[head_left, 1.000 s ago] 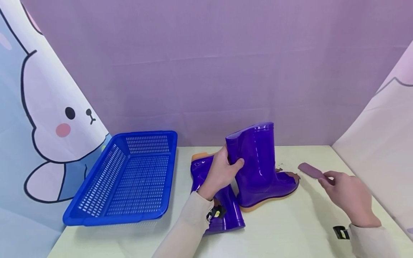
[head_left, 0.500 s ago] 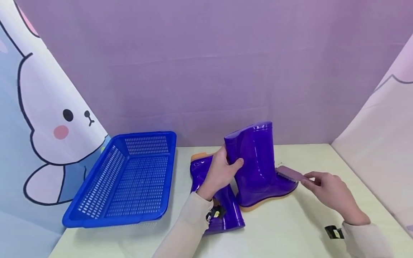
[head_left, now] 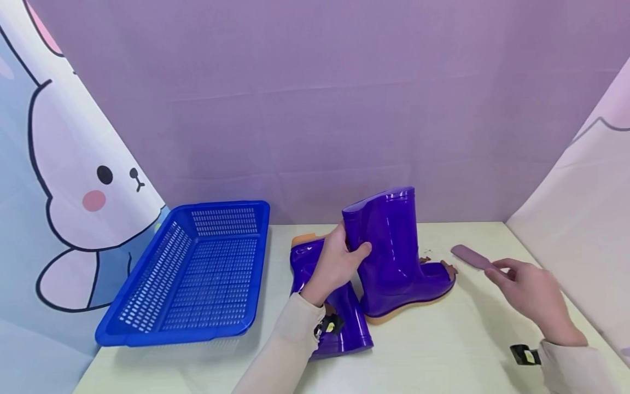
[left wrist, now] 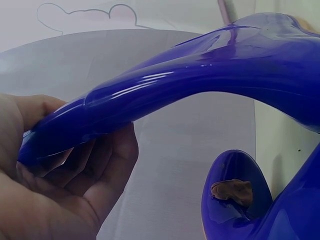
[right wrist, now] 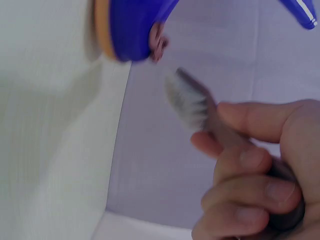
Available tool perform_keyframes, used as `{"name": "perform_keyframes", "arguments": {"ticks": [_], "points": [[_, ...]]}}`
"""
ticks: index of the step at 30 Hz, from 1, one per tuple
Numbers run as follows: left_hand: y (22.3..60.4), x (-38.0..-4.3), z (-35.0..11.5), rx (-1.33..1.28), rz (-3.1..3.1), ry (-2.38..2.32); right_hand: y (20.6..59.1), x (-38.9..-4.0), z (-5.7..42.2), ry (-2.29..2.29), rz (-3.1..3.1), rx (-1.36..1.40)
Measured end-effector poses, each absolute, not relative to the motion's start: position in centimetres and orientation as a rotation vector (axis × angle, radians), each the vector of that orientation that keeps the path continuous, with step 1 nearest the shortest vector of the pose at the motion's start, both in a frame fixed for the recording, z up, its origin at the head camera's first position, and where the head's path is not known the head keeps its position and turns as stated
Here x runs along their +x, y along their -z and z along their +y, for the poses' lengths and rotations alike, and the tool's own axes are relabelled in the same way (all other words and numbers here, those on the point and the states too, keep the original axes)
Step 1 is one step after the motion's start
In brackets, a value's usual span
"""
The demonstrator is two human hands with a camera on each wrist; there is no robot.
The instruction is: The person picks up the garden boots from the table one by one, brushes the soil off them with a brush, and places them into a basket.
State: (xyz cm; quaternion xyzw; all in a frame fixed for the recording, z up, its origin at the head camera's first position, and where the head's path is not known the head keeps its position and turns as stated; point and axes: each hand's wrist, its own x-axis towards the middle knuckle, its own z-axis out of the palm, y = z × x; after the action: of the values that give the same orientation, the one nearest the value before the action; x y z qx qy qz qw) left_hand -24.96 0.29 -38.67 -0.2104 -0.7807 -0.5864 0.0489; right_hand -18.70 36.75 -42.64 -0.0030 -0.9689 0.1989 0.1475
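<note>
A purple rubber boot (head_left: 389, 257) stands on its tan sole, and my left hand (head_left: 339, 260) grips the upper shaft. In the left wrist view the fingers wrap round the shaft's edge. Brown mud-like patches (head_left: 449, 270) lie on the boot's toe. My right hand (head_left: 531, 293) holds a mauve scrub brush (head_left: 471, 257) by its handle, just right of the toe and apart from it. Pale bristles show in the right wrist view. The second purple boot (head_left: 351, 320) lies on its side under my left forearm, with a brown patch (left wrist: 232, 191) on it in the left wrist view.
A blue perforated plastic basket (head_left: 258, 273) sits on the left of the pale table (head_left: 418, 350). A mauve cloth (head_left: 305, 109) hangs behind, and printed cloths close both sides. Small brown crumbs (head_left: 427, 251) lie behind the boot's toe.
The brush went left onto the boot's toe half a second ago, then back right, off it. The brown patch at the toe tip looks smaller than a second ago. The left hand stays put.
</note>
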Motion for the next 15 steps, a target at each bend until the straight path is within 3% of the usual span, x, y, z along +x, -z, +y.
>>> {"name": "perform_keyframes", "arguments": {"ticks": [8, 15], "points": [[38.7, -24.9, 0.2, -0.646, -2.368, 1.802, 42.8, -19.4, 34.3, -0.718, -2.876, 0.101], [38.7, -25.0, 0.4, -0.678, -2.36, 1.808, 42.7, -19.0, 35.9, -0.71, -2.954, 0.02]]}}
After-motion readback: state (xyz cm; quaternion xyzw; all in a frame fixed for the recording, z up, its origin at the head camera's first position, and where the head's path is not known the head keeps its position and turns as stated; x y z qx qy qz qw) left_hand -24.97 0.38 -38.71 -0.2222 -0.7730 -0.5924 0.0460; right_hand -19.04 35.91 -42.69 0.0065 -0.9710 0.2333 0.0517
